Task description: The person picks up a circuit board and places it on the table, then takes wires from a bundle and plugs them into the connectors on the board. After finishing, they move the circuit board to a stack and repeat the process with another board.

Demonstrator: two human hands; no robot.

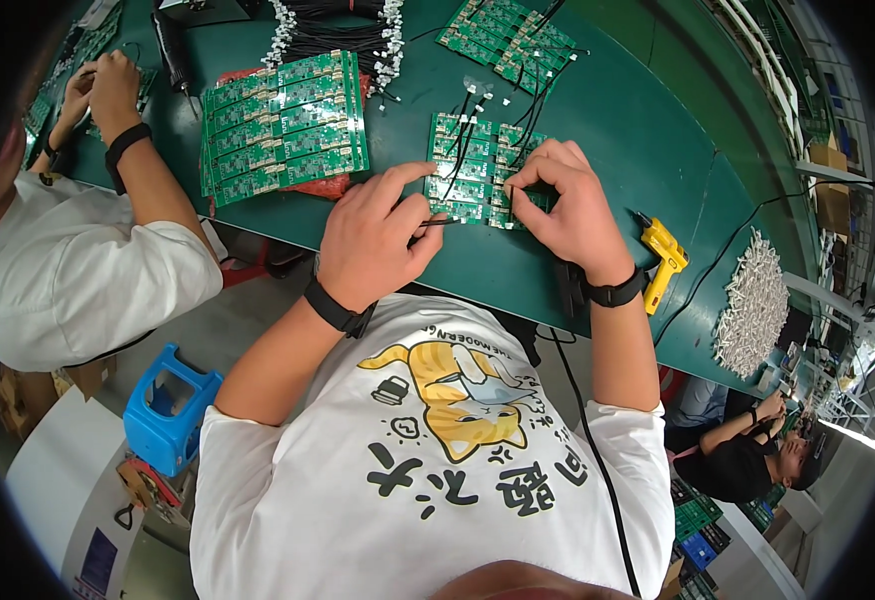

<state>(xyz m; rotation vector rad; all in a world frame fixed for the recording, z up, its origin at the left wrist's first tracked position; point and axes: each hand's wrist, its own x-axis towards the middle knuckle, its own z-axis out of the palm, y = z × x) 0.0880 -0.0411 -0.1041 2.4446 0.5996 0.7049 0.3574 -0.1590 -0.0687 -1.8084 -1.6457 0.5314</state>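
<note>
A green circuit board panel point(473, 170) lies on the bench in front of me, with several thin black cables point(463, 135) running across it. My left hand point(370, 238) is at the panel's left edge. Its index finger reaches onto the board, and the other fingers curl in around a short black cable point(441, 222). On the right side of the panel my right hand point(568, 205) pinches the dark end of a black cable point(513, 192) between thumb and index finger, down against the board. The fingers partly hide that end.
Stacked board panels point(283, 130) rest on red wrap at left, beside black cable bundles point(338, 40). More panels point(508, 40) lie farther back. A yellow glue gun point(666, 262) and a pile of white pieces point(753, 305) are at right. A co-worker's arm point(153, 175) is at left.
</note>
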